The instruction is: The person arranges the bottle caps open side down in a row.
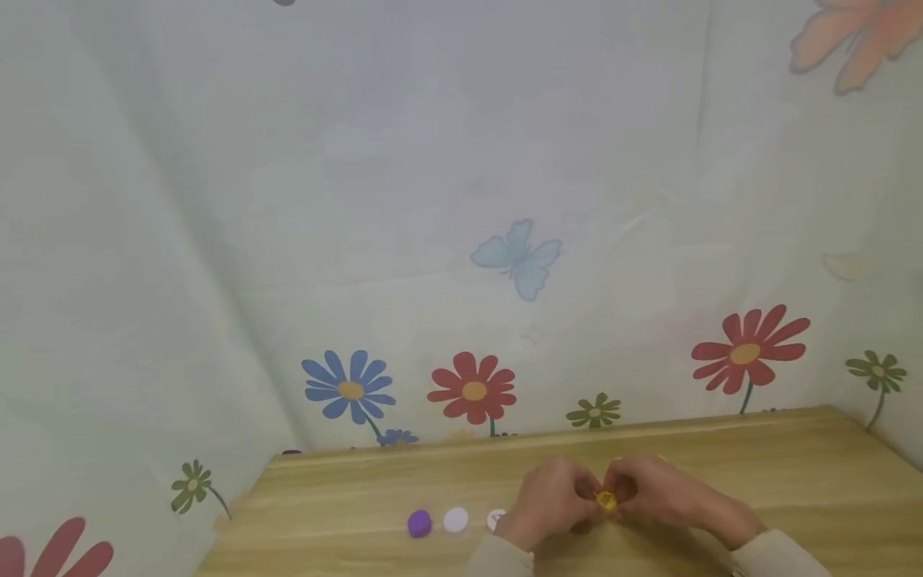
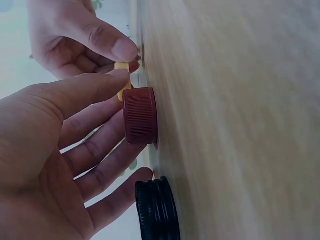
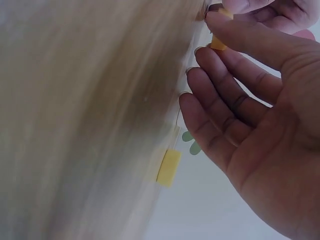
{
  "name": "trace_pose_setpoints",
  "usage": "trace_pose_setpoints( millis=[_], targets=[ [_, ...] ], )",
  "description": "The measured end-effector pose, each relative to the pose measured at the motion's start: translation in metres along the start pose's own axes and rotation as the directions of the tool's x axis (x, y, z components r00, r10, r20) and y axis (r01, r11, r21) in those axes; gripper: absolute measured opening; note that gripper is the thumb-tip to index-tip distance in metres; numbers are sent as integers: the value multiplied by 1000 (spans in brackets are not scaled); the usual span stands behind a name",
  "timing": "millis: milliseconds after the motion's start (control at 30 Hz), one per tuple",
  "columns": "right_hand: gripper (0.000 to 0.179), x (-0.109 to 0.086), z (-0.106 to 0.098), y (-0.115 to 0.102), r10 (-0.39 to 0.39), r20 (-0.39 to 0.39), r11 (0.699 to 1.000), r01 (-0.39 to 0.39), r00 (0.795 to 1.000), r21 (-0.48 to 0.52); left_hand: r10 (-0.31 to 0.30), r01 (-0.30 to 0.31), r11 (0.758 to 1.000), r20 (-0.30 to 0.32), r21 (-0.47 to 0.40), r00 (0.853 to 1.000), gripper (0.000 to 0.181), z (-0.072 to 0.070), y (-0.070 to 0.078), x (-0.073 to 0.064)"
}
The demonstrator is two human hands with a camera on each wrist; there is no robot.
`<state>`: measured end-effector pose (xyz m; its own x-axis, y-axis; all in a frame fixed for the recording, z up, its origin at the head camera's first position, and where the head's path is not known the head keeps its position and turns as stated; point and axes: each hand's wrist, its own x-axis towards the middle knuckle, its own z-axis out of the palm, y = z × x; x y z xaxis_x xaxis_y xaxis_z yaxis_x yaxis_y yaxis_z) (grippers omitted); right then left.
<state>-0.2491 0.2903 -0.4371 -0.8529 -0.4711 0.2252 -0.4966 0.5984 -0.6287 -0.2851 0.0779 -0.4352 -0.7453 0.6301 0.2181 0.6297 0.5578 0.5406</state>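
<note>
Between both hands is a small yellow bottle cap (image 1: 606, 501), its hollow side facing the head camera. My left hand (image 1: 551, 501) pinches it from the left between thumb and forefinger, and my right hand (image 1: 659, 493) pinches it from the right. Up close in the left wrist view, the yellow cap (image 2: 123, 92) shows partly behind a ribbed dark red cap (image 2: 140, 116). A black cap (image 2: 157, 210) sits near the little finger. From the right wrist, the remaining fingers (image 3: 205, 122) of the right hand appear loosely bent around nothing.
On the wooden table (image 1: 346, 497), a purple cap (image 1: 420, 523), a white cap (image 1: 456, 519) and a partly hidden pale cap (image 1: 496, 519) line up left of the hands. Another yellow cap (image 3: 169, 168) lies near the right hand. Flower-printed cloth (image 1: 404, 320) rises behind the table.
</note>
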Motion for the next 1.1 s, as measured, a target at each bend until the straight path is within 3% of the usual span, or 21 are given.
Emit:
trace_pose_setpoints(
  millis=[267,767,1100],
  targets=[
    [21,-2,-5,2,-21,-5,994,21,1000,-105,15,-15,999,-8,42,1000,11,6,5,3],
    [21,-3,-12,-1,13,15,998,-12,1000,-56,5,-4,988,-3,152,1000,14,3,11,10],
    [23,1,-7,-1,8,36,1000,-9,999,7,-39,39,998,-9,51,999,15,0,8,4]
  ],
)
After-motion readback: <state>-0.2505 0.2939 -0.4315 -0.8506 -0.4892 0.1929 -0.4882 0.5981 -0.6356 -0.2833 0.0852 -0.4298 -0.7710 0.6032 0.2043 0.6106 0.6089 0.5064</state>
